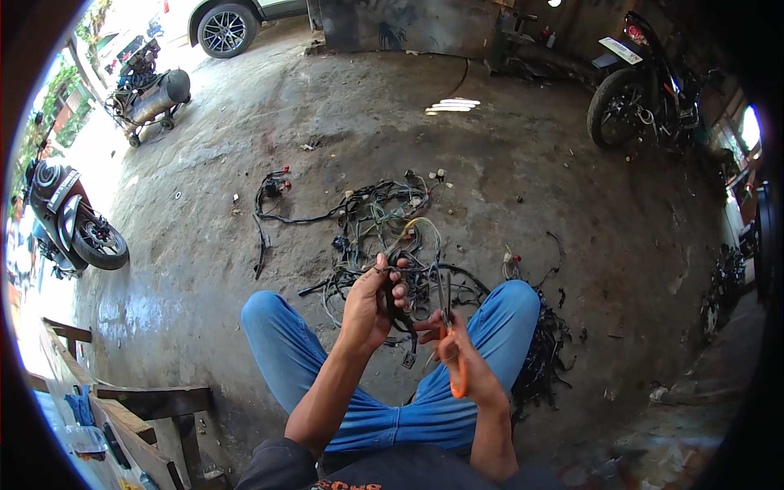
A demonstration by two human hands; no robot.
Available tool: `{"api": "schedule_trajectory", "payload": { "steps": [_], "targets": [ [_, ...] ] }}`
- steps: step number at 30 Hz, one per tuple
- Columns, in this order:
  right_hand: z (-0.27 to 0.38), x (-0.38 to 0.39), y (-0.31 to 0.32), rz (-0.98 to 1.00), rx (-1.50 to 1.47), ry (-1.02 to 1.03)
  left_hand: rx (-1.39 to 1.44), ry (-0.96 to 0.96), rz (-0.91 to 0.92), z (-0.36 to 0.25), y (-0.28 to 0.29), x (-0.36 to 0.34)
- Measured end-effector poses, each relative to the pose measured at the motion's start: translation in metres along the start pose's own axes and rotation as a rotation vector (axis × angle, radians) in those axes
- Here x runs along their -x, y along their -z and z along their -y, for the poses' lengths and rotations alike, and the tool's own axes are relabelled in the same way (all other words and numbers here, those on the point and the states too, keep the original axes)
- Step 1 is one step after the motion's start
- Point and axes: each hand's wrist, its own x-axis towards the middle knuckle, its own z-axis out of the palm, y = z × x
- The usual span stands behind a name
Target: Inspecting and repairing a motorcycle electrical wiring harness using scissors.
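My left hand grips a dark bundle of wires above my lap, fingers curled round it, thumb up. My right hand holds scissors with orange handles, their blades pointing upward just right of the bundle, near a strand of wire; I cannot tell whether they touch it. A tangled wiring harness with black, green and yellow wires and several connectors lies on the floor beyond my hands. Its branch at the left has red connectors. A pile of black scraps lies beside my right knee.
My bent knees frame the work on the concrete floor. A scooter and a compressor stand at left, a car wheel at the back, a motorcycle at back right. A wooden bench is at lower left.
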Motion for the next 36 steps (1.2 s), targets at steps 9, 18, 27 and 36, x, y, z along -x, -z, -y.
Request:
{"api": "schedule_trajectory", "payload": {
  "steps": [9,18,27,36],
  "targets": [
    [-0.009,-0.002,-0.013,0.050,-0.046,-0.099,0.319,-0.054,0.039,-0.006,0.025,-0.017],
    [-0.036,0.013,-0.032,-0.298,-0.258,-0.017,0.506,-0.289,0.275,-0.081,0.022,-0.026],
    [-0.010,-0.027,-0.045,-0.314,-0.350,0.295,0.858,-0.029,0.377,-0.058,0.010,-0.017],
    [-0.003,-0.035,-0.064,-0.433,-0.122,0.433,0.755,-0.065,0.368,-0.038,-0.004,0.001]
  ]
}}
